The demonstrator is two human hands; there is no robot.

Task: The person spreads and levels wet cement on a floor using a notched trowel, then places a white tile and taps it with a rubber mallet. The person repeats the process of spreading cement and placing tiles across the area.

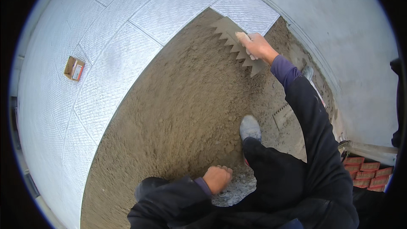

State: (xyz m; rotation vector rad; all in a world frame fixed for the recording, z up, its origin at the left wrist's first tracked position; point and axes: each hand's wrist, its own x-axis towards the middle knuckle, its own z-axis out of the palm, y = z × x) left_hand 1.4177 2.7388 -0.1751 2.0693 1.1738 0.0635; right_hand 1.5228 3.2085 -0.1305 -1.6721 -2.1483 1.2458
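Observation:
My right hand (257, 47) is wrapped round the pale handle of a big-toothed notched trowel (231, 29). The grey blade lies over the bed of loose brown mortar (178, 101), near its far end, with the long teeth pointing left and toward me. My left hand (218, 179) is curled into a fist low in front of me, close to my knees, above the near edge of the mortar. Nothing shows in its fingers. My grey shoe (250, 127) stands at the mortar's right side.
Large silvery ribbed tiles (127, 55) border the mortar on the left and far side. A small open cardboard box (74, 68) sits on them. A bare wall (339, 29) rises at right. A second toothed trowel (281, 116) lies beyond my shoe; red bricks (368, 173) are stacked lower right.

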